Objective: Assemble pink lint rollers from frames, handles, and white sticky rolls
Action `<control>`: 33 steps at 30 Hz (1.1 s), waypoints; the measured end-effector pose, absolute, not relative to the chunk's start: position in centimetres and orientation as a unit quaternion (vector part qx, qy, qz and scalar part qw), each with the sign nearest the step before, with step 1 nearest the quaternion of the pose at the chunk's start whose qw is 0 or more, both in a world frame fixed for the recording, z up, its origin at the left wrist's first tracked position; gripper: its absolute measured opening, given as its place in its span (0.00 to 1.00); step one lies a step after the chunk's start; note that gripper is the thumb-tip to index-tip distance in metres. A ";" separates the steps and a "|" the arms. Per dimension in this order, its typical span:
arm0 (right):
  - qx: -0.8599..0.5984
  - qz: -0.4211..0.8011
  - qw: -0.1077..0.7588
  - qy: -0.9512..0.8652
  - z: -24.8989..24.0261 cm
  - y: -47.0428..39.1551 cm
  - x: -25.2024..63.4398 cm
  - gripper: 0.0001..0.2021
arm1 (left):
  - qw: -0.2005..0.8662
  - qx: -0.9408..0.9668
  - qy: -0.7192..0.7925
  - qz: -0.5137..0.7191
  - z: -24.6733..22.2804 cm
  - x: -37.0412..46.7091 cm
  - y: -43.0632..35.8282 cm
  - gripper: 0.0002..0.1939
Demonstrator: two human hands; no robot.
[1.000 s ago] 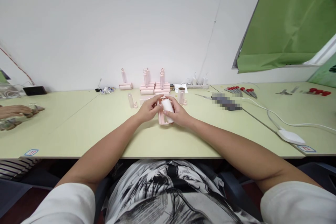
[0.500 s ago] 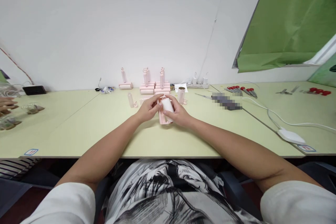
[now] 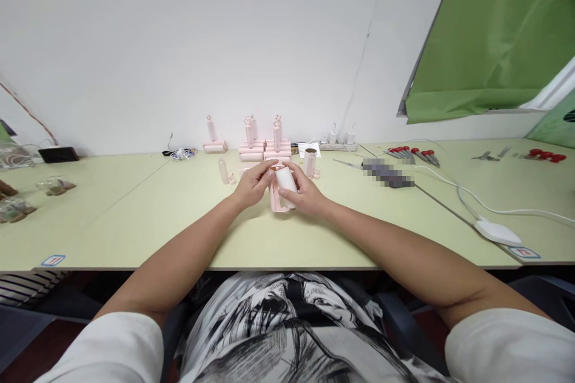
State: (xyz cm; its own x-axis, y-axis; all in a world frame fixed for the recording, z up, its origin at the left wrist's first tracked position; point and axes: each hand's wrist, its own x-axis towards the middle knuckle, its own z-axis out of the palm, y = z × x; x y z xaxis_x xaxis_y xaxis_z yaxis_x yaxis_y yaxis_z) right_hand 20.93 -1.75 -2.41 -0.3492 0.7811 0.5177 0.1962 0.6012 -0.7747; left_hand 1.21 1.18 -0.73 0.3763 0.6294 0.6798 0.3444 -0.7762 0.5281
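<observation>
A white sticky roll [image 3: 287,184], like that of a lint roller, lies in my right hand [image 3: 309,192], whose fingers close round its right side. The pink trough-shaped case [image 3: 275,202] stands just left of the roll and partly behind it. My left hand [image 3: 254,184] grips the top left of this case with thumb and fingers. Whether the roll touches the inside of the case I cannot tell. Close by on the table are a clear pink cylinder lying on the left [image 3: 223,171] and a standing one with a dark top [image 3: 310,161].
Several pink rollers [image 3: 252,152] stand and lie along the wall. Right of them are a power strip [image 3: 339,146], a blurred dark tool [image 3: 387,173], red-handled tools [image 3: 415,154] and a white cable [image 3: 476,188]. Clear bags [image 3: 56,185] and a black box [image 3: 58,154] sit at the left.
My left thumb has shifted up and left, off the roll's edge. The case has tilted slightly left. Another person's hand at the far left has gone out of view.
</observation>
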 end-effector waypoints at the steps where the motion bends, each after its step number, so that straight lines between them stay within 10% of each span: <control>1: -0.322 0.310 0.471 -0.760 -2.4 -1.8 20.9 0.37 | 0.167 0.813 0.302 0.468 -0.7 1.2 1.1 0.25; 33: -0.306 0.266 0.467 -0.786 -2.4 -2.0 21.1 0.37 | 0.218 0.798 0.297 0.477 -0.5 1.3 0.9 0.27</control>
State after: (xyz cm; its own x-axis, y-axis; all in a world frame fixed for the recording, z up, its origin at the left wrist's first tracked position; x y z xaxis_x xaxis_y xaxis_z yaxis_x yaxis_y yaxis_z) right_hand 21.13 -1.99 -2.40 -0.3760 0.7295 0.5713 0.2318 0.6710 -0.7043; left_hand 1.27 0.85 -0.54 0.3685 0.6823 0.6314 0.2658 -0.7282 0.6317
